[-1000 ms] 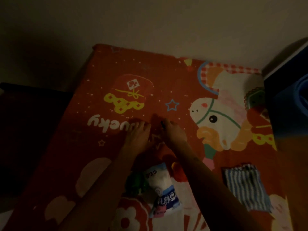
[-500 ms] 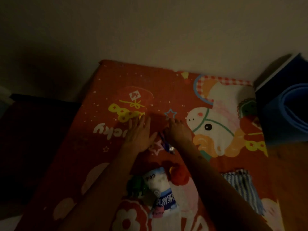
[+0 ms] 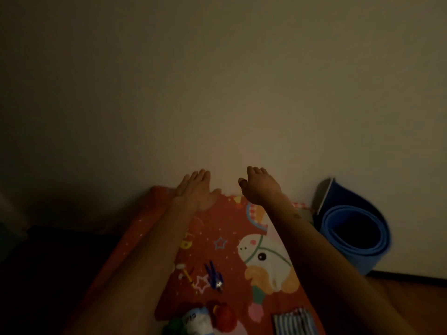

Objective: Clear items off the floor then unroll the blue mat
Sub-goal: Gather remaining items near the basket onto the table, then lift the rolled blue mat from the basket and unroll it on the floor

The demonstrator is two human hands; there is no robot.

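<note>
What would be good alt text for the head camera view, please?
In a dim room, two bare hands, left hand and right hand, reach forward empty over a red cartoon mat with small toys. A rolled blue mat lies by the wall at right.

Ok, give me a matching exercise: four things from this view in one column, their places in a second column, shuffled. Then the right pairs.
Things:
1. blue mat
2. striped cloth
3. blue clip
4. left hand

Places:
A. on the red printed cover, near its middle
B. rolled up, against the wall at the right
C. stretched out over the cover's far edge
D. on the cover, at the bottom right

Pairs: 1-B, 2-D, 3-A, 4-C
</note>
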